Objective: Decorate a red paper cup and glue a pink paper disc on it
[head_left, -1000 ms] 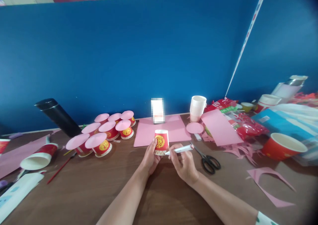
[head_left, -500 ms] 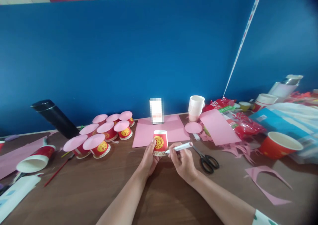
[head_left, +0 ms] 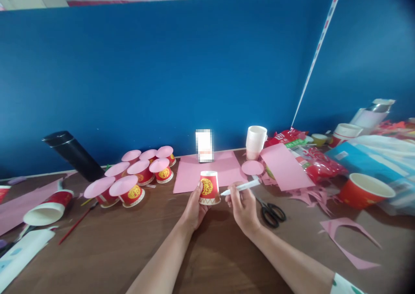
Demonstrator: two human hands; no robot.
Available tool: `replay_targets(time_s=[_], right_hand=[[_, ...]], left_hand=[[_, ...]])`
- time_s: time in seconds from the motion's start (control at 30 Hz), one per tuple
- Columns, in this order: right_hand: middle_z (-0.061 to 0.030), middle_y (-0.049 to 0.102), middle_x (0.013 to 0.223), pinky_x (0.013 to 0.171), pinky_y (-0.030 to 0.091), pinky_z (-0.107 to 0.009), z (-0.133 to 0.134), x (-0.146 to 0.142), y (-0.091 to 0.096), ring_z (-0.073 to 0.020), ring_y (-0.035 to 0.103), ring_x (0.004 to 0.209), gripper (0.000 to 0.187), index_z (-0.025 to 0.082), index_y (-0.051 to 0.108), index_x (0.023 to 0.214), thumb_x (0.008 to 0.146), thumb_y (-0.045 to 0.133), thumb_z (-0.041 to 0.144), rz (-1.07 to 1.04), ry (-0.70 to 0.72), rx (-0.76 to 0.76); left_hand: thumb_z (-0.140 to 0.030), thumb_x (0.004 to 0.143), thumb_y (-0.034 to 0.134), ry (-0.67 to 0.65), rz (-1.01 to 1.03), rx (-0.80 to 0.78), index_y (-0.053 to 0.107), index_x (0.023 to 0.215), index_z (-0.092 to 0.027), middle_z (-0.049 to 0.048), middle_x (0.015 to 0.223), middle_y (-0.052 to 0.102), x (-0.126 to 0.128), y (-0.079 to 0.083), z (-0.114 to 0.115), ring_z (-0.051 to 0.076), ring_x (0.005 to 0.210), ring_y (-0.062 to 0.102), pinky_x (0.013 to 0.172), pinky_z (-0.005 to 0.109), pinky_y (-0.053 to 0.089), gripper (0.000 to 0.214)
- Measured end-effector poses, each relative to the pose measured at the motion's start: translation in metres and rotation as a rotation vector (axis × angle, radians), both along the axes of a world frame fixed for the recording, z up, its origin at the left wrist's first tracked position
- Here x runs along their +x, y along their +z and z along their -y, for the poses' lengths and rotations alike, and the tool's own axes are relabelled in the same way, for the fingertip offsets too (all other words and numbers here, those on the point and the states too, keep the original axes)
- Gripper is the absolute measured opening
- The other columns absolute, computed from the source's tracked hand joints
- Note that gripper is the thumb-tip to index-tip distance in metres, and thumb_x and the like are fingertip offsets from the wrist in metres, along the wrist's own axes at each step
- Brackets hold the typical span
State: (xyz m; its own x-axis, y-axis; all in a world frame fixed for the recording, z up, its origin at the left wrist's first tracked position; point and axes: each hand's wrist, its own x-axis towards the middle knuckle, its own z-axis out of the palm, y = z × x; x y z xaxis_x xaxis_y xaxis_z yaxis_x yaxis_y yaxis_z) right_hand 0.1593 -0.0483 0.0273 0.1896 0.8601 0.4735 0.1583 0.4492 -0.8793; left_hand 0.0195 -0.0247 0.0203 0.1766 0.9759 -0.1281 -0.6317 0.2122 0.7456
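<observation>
1. Head view: the left hand is closed around a red cup, thumb on the near side and fingers on the left side.
2. The red cup stands upside down on the brown table, at the near edge of a pink sheet.
3. The right hand pinches a white pen between thumb and fingers. Its tip points at the cup's side from 3 o'clock, just beside it; I cannot tell whether it touches.
4. Black scissors lie at 4 o'clock from the cup, just past the right hand.
5. A pink disc lies at 2 o'clock from the cup, with a stack of white cups behind it.
6. A cluster of capped cups, each upturned under a pink round, sits at 9 o'clock, and a black flask leans further out at 10 o'clock.
</observation>
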Motion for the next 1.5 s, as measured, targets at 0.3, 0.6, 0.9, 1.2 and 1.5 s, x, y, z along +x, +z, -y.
replay_targets(time_s=[0.3, 0.6, 0.9, 1.2, 1.5], right_hand=[[-0.0034, 0.062, 0.077, 0.058, 0.049, -0.026, -0.018, 0.009, -0.003, -0.0140, 0.058, 0.061, 0.022, 0.018, 0.055, 0.102, 0.088, 0.045, 0.031, 0.017, -0.109, -0.034], [-0.0060, 0.067, 0.092, 0.075, 0.050, -0.031, -0.023, 0.010, -0.016, -0.0176, 0.064, 0.083, 0.024, 0.019, 0.051, 0.108, 0.087, 0.042, 0.026, 0.223, -0.007, -0.053], [-0.0087, 0.068, 0.092, 0.072, 0.049, -0.032, -0.024, 0.014, -0.010, -0.0216, 0.064, 0.082, 0.027, 0.016, 0.055, 0.105, 0.082, 0.043, 0.022, 0.323, -0.140, -0.035], [-0.0060, 0.068, 0.082, 0.062, 0.049, -0.031, -0.025, 0.016, -0.014, -0.0204, 0.063, 0.068, 0.028, 0.016, 0.057, 0.104, 0.083, 0.041, 0.026, 0.317, -0.182, -0.008], [-0.0078, 0.067, 0.084, 0.067, 0.051, -0.030, -0.030, 0.017, -0.015, -0.0198, 0.065, 0.075, 0.026, 0.016, 0.057, 0.100, 0.086, 0.038, 0.028, 0.270, -0.193, -0.009]], left_hand=[[-0.054, 0.081, 0.046, -0.093, 0.076, 0.003, 0.060, 0.103, -0.013, 0.0085, 0.091, 0.068, -0.007, 0.005, -0.002, 0.018, 0.080, 0.064, 0.078, 0.033, 0.051, 0.048], [-0.052, 0.082, 0.047, 0.018, -0.001, 0.132, 0.055, 0.113, -0.016, 0.0101, 0.112, 0.062, 0.000, 0.004, 0.004, 0.023, 0.104, 0.057, 0.091, 0.038, 0.044, 0.048], [-0.031, 0.076, 0.060, 0.151, -0.516, 0.495, 0.051, 0.119, -0.020, 0.0071, 0.127, 0.052, 0.011, 0.010, 0.019, 0.022, 0.124, 0.040, 0.105, 0.033, 0.028, 0.046], [-0.025, 0.061, 0.072, 0.269, -0.661, 0.485, 0.047, 0.120, -0.021, 0.0097, 0.110, 0.058, 0.012, 0.003, 0.019, 0.023, 0.101, 0.056, 0.076, 0.030, 0.047, 0.064], [-0.035, 0.069, 0.067, 0.340, -0.709, 0.429, 0.053, 0.114, -0.019, 0.0107, 0.110, 0.058, 0.006, -0.007, 0.010, 0.022, 0.103, 0.055, 0.087, 0.034, 0.042, 0.050]])
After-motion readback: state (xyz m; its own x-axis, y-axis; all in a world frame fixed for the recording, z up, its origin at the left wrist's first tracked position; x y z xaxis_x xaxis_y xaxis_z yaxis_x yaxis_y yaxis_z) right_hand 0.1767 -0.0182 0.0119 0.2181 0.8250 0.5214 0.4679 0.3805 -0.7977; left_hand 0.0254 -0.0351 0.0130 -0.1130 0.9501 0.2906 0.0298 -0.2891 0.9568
